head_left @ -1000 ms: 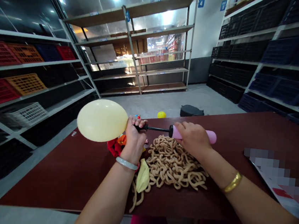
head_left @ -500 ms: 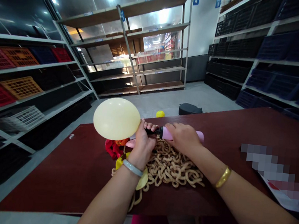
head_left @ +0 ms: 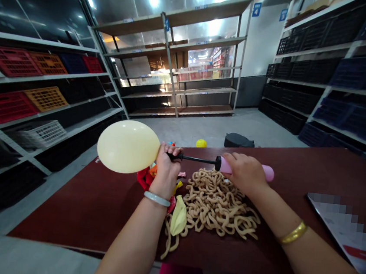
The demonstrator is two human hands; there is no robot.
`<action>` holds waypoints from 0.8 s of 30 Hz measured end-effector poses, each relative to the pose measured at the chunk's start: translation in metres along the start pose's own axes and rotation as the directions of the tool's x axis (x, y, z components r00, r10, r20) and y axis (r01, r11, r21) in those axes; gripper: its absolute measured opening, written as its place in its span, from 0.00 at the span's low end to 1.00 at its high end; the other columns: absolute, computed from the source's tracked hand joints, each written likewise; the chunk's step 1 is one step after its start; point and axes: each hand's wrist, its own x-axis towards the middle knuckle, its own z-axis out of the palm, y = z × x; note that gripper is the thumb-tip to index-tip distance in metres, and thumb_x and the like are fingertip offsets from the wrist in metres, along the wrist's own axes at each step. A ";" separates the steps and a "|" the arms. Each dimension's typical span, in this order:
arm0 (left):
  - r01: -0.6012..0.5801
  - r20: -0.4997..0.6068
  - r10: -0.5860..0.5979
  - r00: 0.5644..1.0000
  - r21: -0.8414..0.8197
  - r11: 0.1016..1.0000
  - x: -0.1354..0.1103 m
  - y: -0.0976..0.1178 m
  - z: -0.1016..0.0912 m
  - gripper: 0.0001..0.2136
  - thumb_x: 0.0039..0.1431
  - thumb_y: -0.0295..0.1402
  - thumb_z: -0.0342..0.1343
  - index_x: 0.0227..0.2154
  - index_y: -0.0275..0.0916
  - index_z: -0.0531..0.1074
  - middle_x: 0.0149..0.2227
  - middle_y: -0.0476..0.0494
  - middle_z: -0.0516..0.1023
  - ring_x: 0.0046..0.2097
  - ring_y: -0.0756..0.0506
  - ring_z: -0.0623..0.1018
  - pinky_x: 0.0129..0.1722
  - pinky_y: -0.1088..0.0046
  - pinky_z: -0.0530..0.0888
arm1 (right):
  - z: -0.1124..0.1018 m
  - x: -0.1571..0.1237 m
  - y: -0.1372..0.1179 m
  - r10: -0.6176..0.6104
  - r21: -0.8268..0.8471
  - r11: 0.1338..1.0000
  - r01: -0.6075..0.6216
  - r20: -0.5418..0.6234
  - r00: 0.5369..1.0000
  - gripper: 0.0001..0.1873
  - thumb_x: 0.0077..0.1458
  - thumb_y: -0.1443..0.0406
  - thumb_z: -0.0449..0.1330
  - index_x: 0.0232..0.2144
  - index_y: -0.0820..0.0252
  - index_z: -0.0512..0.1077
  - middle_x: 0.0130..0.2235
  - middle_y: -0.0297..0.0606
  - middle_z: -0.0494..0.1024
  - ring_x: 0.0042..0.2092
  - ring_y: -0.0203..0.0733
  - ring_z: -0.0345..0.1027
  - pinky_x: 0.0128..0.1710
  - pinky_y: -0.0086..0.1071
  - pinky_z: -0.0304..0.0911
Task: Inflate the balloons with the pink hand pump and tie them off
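Note:
My left hand (head_left: 165, 170) is closed round the neck of a pale yellow inflated balloon (head_left: 127, 146) and the black nozzle end of a hand pump. My right hand (head_left: 246, 173) grips the pump's pink barrel (head_left: 267, 173), and the black rod (head_left: 196, 159) between the two hands is drawn out. Both hands hover above a pile of tan curly balloon strips (head_left: 220, 204) on the dark red table (head_left: 103, 209). A limp yellow balloon (head_left: 178, 215) lies under my left wrist.
Red and orange uninflated balloons (head_left: 142, 177) lie beside the pile. A blurred paper (head_left: 345, 226) rests at the table's right. On the floor beyond are a small yellow ball (head_left: 201, 143) and a black bag (head_left: 239, 140). Shelving with crates lines both sides.
Half a second ago the pump barrel was pushed in against my left hand; now my right hand has drawn it back out to the right, exposing the rod. The balloon stays inflated.

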 end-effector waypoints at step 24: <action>0.064 -0.038 -0.064 0.997 -0.012 0.998 0.000 0.005 0.000 0.17 0.59 0.31 0.50 0.18 0.40 0.52 0.14 0.57 0.54 0.16 0.54 0.59 0.27 0.73 0.67 | 0.017 0.006 0.007 -0.030 0.076 0.997 0.030 -0.011 0.999 0.24 0.51 0.55 0.60 0.49 0.56 0.66 0.40 0.40 0.75 0.41 0.46 0.68 0.37 0.34 0.54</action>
